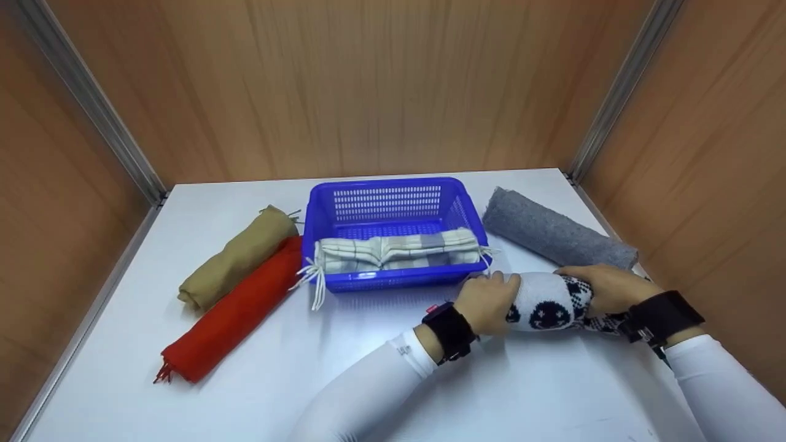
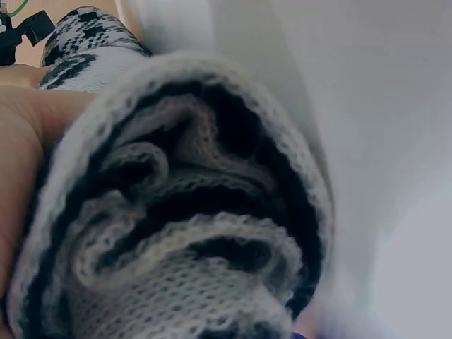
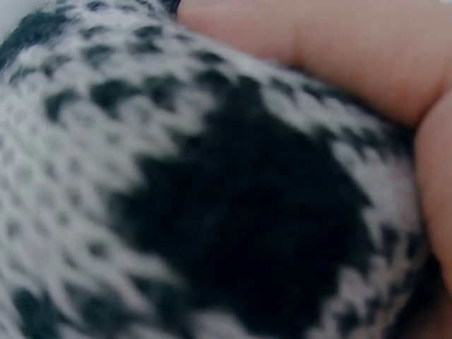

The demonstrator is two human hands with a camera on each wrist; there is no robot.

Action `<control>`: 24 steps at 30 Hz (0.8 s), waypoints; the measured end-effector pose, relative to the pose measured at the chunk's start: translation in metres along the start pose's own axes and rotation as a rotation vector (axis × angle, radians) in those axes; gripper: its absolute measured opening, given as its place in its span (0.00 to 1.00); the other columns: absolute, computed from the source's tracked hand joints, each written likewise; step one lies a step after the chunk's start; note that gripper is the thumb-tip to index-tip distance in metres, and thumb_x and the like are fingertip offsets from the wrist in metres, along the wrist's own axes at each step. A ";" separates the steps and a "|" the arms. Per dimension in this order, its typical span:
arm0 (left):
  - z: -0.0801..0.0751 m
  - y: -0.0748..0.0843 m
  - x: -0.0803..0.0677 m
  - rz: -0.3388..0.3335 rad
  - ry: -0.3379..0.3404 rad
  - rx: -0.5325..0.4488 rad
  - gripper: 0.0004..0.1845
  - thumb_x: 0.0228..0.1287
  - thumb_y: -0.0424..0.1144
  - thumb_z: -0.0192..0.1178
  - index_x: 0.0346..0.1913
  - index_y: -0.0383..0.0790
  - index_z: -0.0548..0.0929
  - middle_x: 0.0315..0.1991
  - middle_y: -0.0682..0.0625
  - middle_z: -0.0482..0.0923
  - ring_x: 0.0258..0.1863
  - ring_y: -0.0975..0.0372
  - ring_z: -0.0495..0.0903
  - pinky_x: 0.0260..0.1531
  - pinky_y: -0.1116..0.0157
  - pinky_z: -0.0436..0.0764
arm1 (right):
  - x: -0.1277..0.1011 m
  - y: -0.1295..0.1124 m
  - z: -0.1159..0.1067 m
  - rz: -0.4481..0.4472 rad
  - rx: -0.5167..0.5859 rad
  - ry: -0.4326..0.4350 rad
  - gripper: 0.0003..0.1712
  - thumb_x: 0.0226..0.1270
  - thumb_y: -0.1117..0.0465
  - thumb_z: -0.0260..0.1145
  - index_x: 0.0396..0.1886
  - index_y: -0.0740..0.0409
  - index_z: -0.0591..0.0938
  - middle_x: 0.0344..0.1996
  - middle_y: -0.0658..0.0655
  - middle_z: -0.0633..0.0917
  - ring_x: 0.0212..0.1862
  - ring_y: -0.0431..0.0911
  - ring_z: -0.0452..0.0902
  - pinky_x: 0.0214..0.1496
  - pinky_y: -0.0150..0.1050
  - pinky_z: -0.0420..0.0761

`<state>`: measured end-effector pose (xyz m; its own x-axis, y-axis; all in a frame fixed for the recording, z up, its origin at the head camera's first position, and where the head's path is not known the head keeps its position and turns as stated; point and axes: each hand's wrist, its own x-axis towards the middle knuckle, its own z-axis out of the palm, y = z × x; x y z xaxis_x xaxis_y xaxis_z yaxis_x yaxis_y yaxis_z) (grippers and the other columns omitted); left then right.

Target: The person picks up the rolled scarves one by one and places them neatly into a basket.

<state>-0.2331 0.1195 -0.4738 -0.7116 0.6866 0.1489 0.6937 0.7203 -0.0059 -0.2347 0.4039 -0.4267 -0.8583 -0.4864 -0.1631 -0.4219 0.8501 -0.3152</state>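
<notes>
A rolled black-and-white knitted scarf (image 1: 548, 307) lies across the front right of the table, with both hands gripping it. My left hand (image 1: 488, 302) holds its left end, next to the basket's front right corner. My right hand (image 1: 611, 288) curls over the right end, near the grey roll. In the left wrist view the open end of the knitted scarf (image 2: 183, 261) shows several coiled layers, with the fingers at its side. The right wrist view shows the knit pattern (image 3: 247, 212) close up, with fingers (image 3: 318, 42) lying along the roll.
A blue plastic basket (image 1: 387, 182) holds a folded checked scarf (image 1: 399, 248) whose fringe hangs over the rim. Left of it lie a tan roll (image 1: 242, 261) and a red rolled scarf (image 1: 236, 310). Behind my right hand lies a grey roll (image 1: 556, 230). Wooden panels (image 1: 368, 86) surround the white table.
</notes>
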 end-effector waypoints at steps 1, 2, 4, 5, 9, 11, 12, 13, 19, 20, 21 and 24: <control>-0.001 0.000 0.000 0.002 0.002 0.002 0.43 0.55 0.64 0.77 0.67 0.45 0.75 0.49 0.49 0.86 0.42 0.58 0.86 0.38 0.61 0.86 | 0.000 0.000 -0.001 -0.006 0.004 0.002 0.49 0.50 0.61 0.86 0.75 0.57 0.78 0.59 0.70 0.88 0.58 0.70 0.86 0.59 0.70 0.84; -0.003 0.000 -0.001 0.005 0.004 0.006 0.43 0.55 0.65 0.77 0.68 0.45 0.75 0.49 0.49 0.86 0.42 0.58 0.86 0.38 0.61 0.86 | 0.000 -0.001 -0.002 -0.014 0.008 0.004 0.49 0.50 0.61 0.86 0.75 0.57 0.79 0.58 0.70 0.88 0.57 0.69 0.86 0.59 0.70 0.84; -0.005 -0.001 -0.001 0.007 0.008 0.008 0.42 0.55 0.64 0.77 0.66 0.45 0.75 0.49 0.50 0.86 0.42 0.59 0.86 0.37 0.61 0.86 | 0.000 -0.001 -0.003 -0.019 0.016 0.009 0.47 0.52 0.60 0.86 0.75 0.56 0.79 0.58 0.69 0.89 0.58 0.68 0.86 0.60 0.69 0.84; -0.007 0.000 -0.002 0.007 0.008 0.006 0.41 0.55 0.63 0.77 0.66 0.45 0.75 0.49 0.50 0.85 0.41 0.59 0.86 0.37 0.61 0.86 | 0.001 -0.002 -0.004 -0.025 0.015 0.011 0.47 0.52 0.60 0.85 0.74 0.56 0.79 0.59 0.68 0.89 0.58 0.68 0.86 0.60 0.69 0.84; -0.012 0.001 -0.004 0.007 -0.004 0.004 0.40 0.54 0.59 0.77 0.65 0.45 0.75 0.49 0.50 0.85 0.42 0.60 0.85 0.36 0.62 0.85 | 0.000 -0.003 -0.008 -0.035 0.002 0.012 0.45 0.55 0.59 0.85 0.74 0.56 0.80 0.60 0.68 0.88 0.59 0.69 0.86 0.61 0.69 0.84; -0.015 0.001 -0.005 0.008 -0.010 0.005 0.40 0.54 0.58 0.77 0.66 0.45 0.74 0.49 0.50 0.84 0.42 0.61 0.85 0.36 0.62 0.85 | 0.000 -0.005 -0.010 -0.040 -0.008 0.014 0.44 0.56 0.58 0.85 0.74 0.56 0.80 0.60 0.67 0.88 0.59 0.69 0.86 0.61 0.68 0.84; -0.017 0.001 -0.006 0.009 -0.013 0.005 0.40 0.54 0.58 0.77 0.66 0.45 0.74 0.49 0.51 0.84 0.42 0.61 0.84 0.36 0.63 0.85 | 0.000 -0.006 -0.012 -0.045 -0.011 0.016 0.44 0.57 0.58 0.85 0.74 0.57 0.80 0.61 0.67 0.89 0.59 0.68 0.86 0.61 0.67 0.85; -0.019 0.001 -0.007 0.011 -0.015 0.004 0.40 0.54 0.58 0.77 0.66 0.45 0.74 0.49 0.51 0.84 0.42 0.61 0.84 0.35 0.63 0.85 | 0.000 -0.007 -0.013 -0.052 -0.014 0.016 0.43 0.57 0.57 0.85 0.73 0.57 0.81 0.61 0.66 0.89 0.59 0.68 0.86 0.61 0.66 0.85; -0.032 -0.001 -0.010 0.010 -0.022 -0.018 0.40 0.55 0.58 0.77 0.66 0.45 0.74 0.48 0.51 0.85 0.41 0.61 0.84 0.34 0.63 0.85 | 0.000 -0.013 -0.023 -0.083 -0.025 0.030 0.40 0.60 0.57 0.84 0.72 0.58 0.82 0.61 0.63 0.89 0.59 0.65 0.87 0.61 0.61 0.86; -0.034 -0.001 -0.010 0.008 -0.023 -0.021 0.40 0.55 0.59 0.77 0.66 0.45 0.74 0.49 0.50 0.85 0.41 0.61 0.85 0.34 0.63 0.85 | 0.000 -0.014 -0.024 -0.088 -0.025 0.035 0.39 0.60 0.57 0.84 0.71 0.57 0.83 0.61 0.62 0.90 0.59 0.64 0.87 0.60 0.60 0.86; -0.036 -0.002 -0.011 0.006 -0.025 -0.023 0.41 0.55 0.59 0.77 0.66 0.45 0.73 0.49 0.50 0.85 0.41 0.61 0.85 0.34 0.63 0.85 | 0.000 -0.015 -0.026 -0.092 -0.026 0.041 0.38 0.61 0.56 0.84 0.71 0.56 0.83 0.61 0.61 0.90 0.59 0.63 0.88 0.61 0.59 0.86; -0.041 -0.003 -0.012 0.000 -0.029 -0.028 0.41 0.56 0.59 0.77 0.68 0.45 0.73 0.50 0.50 0.85 0.42 0.60 0.85 0.34 0.62 0.86 | 0.001 -0.018 -0.030 -0.110 -0.042 0.066 0.36 0.62 0.55 0.83 0.70 0.55 0.84 0.61 0.60 0.90 0.61 0.62 0.88 0.62 0.59 0.86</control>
<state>-0.2220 0.1050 -0.4348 -0.7146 0.6891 0.1199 0.6959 0.7178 0.0220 -0.2366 0.3943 -0.3928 -0.8230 -0.5640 -0.0669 -0.5253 0.8006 -0.2882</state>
